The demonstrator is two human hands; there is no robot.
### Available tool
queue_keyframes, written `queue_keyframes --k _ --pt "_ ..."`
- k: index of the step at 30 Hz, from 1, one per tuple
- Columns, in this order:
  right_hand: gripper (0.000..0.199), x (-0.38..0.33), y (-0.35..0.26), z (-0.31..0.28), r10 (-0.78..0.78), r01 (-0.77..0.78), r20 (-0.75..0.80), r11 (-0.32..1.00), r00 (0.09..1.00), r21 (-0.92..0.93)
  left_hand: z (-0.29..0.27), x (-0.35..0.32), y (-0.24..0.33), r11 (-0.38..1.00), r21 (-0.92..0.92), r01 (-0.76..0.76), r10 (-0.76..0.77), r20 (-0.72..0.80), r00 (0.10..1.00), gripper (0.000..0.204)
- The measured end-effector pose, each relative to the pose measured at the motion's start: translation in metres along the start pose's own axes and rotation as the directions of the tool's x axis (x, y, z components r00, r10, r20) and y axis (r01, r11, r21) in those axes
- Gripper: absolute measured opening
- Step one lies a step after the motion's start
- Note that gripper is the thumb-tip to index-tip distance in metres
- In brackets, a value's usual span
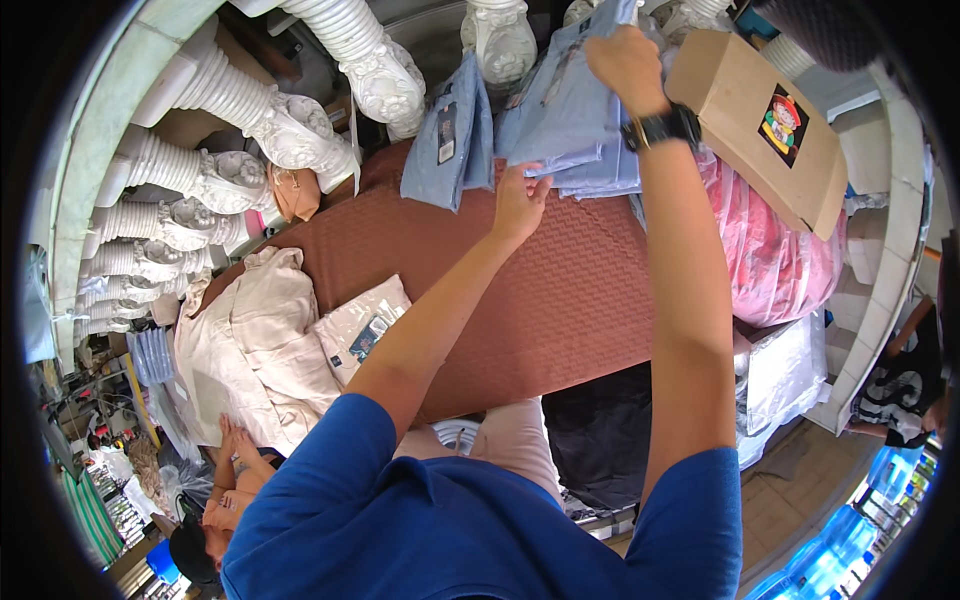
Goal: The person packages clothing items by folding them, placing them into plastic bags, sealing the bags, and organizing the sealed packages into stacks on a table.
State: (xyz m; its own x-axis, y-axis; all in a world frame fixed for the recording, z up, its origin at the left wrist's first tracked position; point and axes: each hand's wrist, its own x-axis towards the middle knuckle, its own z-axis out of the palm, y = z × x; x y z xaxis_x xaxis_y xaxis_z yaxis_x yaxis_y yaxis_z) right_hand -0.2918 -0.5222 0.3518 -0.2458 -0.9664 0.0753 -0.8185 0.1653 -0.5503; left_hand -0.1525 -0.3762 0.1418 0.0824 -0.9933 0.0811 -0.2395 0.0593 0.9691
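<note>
The soft, light pale-blue folded cotton shirt (575,110), likely floppy and best held along its folded edges, lies at the brown quilted table's (560,300) far end, right hand (625,60) pinching its top, left hand (520,200) gripping its lower edge.

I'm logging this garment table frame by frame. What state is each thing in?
Left hand: fingers on the blue shirt's lower edge.
Right hand: gripping the blue shirt's top.
Blue shirt: partly folded, held at both ends.
Second blue shirt: folded, lying flat.
Bagged shirt: sealed in clear plastic.
Cream garments: unfolded, spread out.
Cardboard box: lying tilted on pink bags.
</note>
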Motion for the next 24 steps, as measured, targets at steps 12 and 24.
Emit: queue_keyframes --k 12,24 --pt "0.042 0.011 -0.062 0.035 0.135 -0.168 0.174 0.966 0.976 0.196 -0.059 0.040 0.009 0.910 0.398 -0.112 0.085 0.084 0.993 0.076" --pt "0.043 0.024 -0.012 0.101 0.005 -0.049 0.186 0.970 0.983 0.236 -0.047 0.045 0.027 0.848 0.519 -0.101 0.098 0.034 0.995 0.079"
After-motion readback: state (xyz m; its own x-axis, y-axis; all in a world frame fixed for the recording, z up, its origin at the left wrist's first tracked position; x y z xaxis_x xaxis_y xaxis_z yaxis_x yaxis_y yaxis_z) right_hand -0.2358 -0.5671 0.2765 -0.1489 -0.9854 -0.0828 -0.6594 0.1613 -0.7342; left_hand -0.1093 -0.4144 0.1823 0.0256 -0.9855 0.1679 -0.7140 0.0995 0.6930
